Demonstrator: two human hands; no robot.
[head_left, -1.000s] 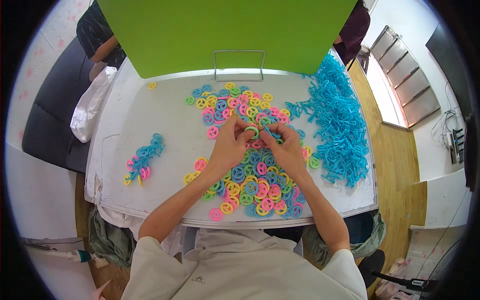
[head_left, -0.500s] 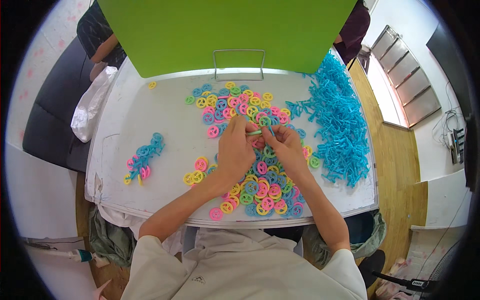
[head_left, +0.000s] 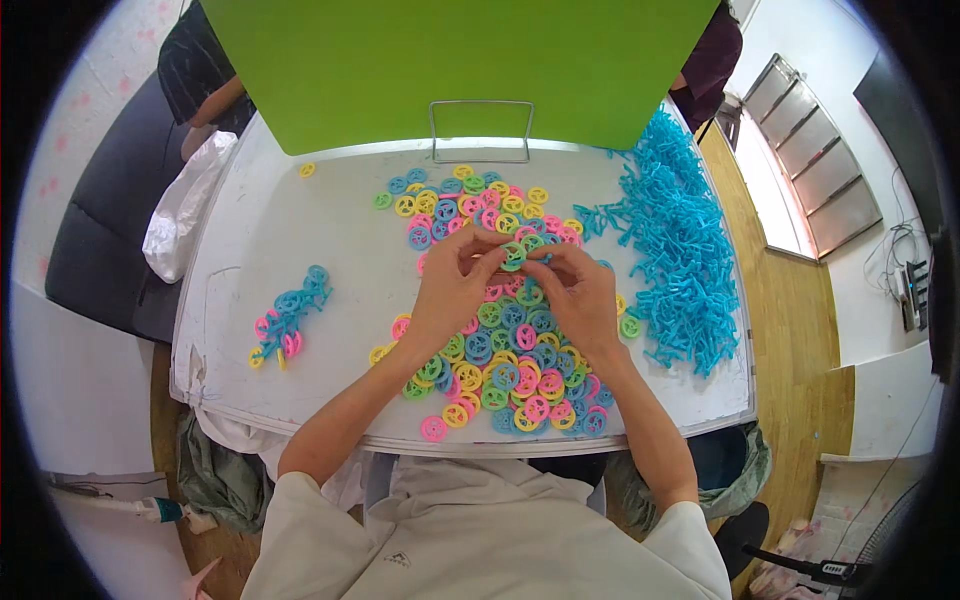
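Over the middle of the table, my left hand pinches a green plastic spoked wheel between thumb and fingers. The wheel's face is turned up toward me. Close against it, my right hand has its thumb and fingers closed on a small blue plastic piece, mostly hidden by the fingertips. I cannot tell whether that piece is inside the wheel's hub. Beneath and around both hands lies a pile of pink, yellow, green and blue wheels. More loose wheels are spread beyond my fingers.
A heap of blue plastic pieces covers the table's right side. At the left lies a cluster of blue pieces with wheels on them. A green panel with a wire stand rises at the far edge. Other people sit beyond it.
The green wheel has turned from edge-on to face-up between my fingers. My left hand has shifted slightly and its fingers have spread around the rim. My right hand stays close beside it.
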